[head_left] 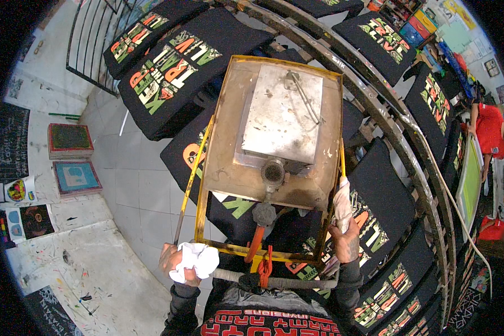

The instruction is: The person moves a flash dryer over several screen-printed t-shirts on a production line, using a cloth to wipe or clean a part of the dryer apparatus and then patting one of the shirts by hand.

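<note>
In front of me a gas heater (284,115), a brown metal hood with a silver box on top, sits in a yellow frame (200,221). It covers part of a printed black T-shirt (187,147). My left hand (172,261) is closed on a bunched white cloth (197,262) at the near end of the left yellow bar (193,182). On the other side my right hand (346,242) wraps round the cloth-covered handle (342,204). An orange hose (255,243) runs from the heater's fitting toward my body, above a grey wrapped crossbar (297,281).
Printed black T-shirts (165,81) lie on boards on both sides. Curved metal rails (400,120) pass at the right. A person in red (490,130) holds a green-meshed screen frame (469,182) at far right. Two screen frames (77,177) lean by the left wall.
</note>
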The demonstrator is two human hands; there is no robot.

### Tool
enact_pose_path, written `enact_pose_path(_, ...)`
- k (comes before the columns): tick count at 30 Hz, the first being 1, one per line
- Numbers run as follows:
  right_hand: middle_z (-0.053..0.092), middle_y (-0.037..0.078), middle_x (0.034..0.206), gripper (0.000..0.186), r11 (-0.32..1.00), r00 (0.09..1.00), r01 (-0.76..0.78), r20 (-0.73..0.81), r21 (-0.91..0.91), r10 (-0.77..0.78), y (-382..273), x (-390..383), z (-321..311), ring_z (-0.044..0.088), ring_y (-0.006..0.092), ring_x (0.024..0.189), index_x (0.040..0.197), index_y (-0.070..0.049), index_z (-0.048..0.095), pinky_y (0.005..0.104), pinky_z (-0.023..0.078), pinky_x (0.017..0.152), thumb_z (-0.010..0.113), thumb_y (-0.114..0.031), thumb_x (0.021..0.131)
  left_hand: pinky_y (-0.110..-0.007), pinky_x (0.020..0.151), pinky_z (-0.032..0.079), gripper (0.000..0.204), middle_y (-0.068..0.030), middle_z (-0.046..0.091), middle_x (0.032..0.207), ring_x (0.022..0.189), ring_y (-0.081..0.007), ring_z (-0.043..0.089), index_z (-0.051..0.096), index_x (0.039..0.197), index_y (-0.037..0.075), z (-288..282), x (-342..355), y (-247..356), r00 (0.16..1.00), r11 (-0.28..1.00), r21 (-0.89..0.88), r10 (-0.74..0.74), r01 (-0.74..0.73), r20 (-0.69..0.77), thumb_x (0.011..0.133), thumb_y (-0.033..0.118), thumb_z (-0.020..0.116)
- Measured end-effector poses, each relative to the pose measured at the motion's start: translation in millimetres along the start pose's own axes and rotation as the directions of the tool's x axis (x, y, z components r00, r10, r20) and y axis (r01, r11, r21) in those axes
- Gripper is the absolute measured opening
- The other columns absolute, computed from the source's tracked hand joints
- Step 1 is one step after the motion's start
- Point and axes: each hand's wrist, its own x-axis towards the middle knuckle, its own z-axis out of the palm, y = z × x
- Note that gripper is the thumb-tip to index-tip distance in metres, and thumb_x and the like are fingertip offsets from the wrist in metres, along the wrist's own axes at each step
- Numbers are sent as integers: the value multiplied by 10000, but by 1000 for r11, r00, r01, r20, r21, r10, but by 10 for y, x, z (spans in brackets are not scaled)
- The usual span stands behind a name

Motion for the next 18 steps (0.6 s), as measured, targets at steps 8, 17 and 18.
enact_pose_path(8,633,71,846,406,999,999,20,-25,-40,-21,227,58,33,557,179,732,1134,47,590,334,467,723,645,-93,757,-388,665,447,555,-108,676,735,656,-279,599,752,887,39,13,-144,-549,995,999,8,45,-45,-94,799,524,498)
enact_pose_path(17,659,119,1010,475,992,1000,16,-28,128,-12,62,-37,93,592,220,900,1180,53,581,343,458,863,643,-148,754,-338,620,472,430,-91,673,773,685,-193,588,710,905,15,125,13,-495,964,976,-171,91,-137,-250,834,401,532)
enact_pose_path(18,664,139,1088,519,986,999,45,-22,160,-42,102,-42,123,605,244,971,1224,60,566,348,450,918,641,-144,754,-322,614,484,406,-96,666,798,700,-182,595,683,911,14,101,26,-617,955,965,-189,124,-179,-271,840,391,548)
